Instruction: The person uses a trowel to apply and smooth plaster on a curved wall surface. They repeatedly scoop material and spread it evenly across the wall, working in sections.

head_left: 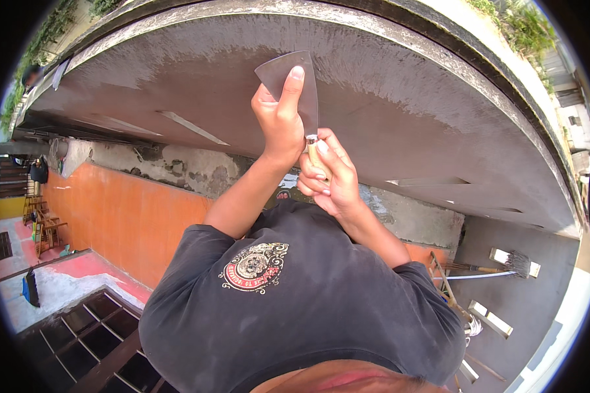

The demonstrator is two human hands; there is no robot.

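While right hand (334, 175) grips scraper (310, 108) by wooden handle (316, 159), left hand (279, 124) pinches blade (308, 75) under thumb (292, 90).

You wear a charcoal-black T-shirt (334, 301), its cloth slightly faded, with short sleeves (429, 288) and a rounded neckline (334, 357). The chest bears a round printed emblem (254, 268): cream-gold scrollwork about a medallion, with a curved red band carrying light lettering. Your left hand (280, 124), right hand (333, 173) and both forearms (242, 203) are bare.
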